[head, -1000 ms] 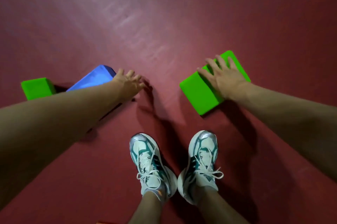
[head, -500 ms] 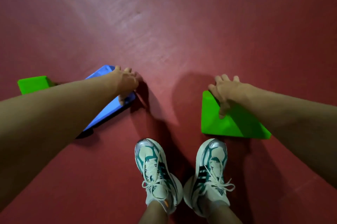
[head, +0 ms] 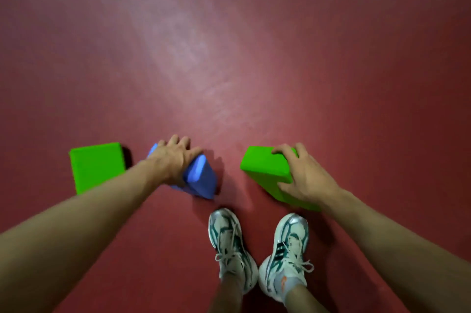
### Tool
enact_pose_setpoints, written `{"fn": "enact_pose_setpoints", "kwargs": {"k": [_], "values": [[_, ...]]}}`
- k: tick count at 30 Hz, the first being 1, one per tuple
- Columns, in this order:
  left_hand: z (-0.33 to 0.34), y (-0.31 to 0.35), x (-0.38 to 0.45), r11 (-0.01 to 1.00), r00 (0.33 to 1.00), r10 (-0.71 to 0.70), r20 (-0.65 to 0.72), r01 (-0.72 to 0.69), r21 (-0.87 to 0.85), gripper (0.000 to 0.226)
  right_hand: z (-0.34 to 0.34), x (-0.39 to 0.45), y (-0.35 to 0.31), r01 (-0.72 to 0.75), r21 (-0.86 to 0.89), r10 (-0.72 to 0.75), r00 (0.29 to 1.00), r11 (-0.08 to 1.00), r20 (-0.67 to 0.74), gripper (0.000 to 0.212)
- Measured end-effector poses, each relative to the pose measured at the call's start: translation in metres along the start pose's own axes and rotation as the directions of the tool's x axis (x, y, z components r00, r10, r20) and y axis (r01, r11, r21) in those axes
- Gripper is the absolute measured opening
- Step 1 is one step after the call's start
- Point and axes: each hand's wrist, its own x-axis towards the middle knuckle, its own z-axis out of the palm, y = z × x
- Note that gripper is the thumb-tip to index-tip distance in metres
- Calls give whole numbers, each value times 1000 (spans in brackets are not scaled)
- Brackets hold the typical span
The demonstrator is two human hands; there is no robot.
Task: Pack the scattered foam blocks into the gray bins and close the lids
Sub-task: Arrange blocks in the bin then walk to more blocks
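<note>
My left hand (head: 173, 159) grips a blue foam block (head: 201, 180), tilted on its edge just above the red floor. My right hand (head: 303, 175) grips a green foam block (head: 265, 167) from above, fingers over its far corner and thumb on the near side; the block is tipped up. A second green foam block (head: 96, 167) lies flat on the floor to the left of my left arm, untouched. No gray bin is in view.
My two feet in white and green sneakers (head: 260, 249) stand just below the blocks. The red floor (head: 229, 57) stretches bare ahead and to both sides.
Both hands have closed round their blocks and tipped them up off the floor. The blue block has turned from lying flat to standing on edge. The view has shifted forward.
</note>
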Motion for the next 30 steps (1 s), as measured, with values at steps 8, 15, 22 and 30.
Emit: {"fn": "enact_pose_setpoints", "kwargs": {"k": [8,15,22,30], "values": [[-139,16,-291,625,895,-445,-7,306,-718,105,-207,-166,-162,266,169,-155,860,949,-485,83],[-197,50,-532,463,630,-762,-149,368,-806,86,-335,-323,-283,602,26,-536,728,798,-427,94],[-158,141,-687,168,331,-943,-40,366,-915,88,-342,-414,-359,746,-27,-734,646,665,-209,101],[-36,280,-850,-201,63,-972,228,288,-936,86,-249,-530,-460,937,-38,-935,349,347,60,86]]}}
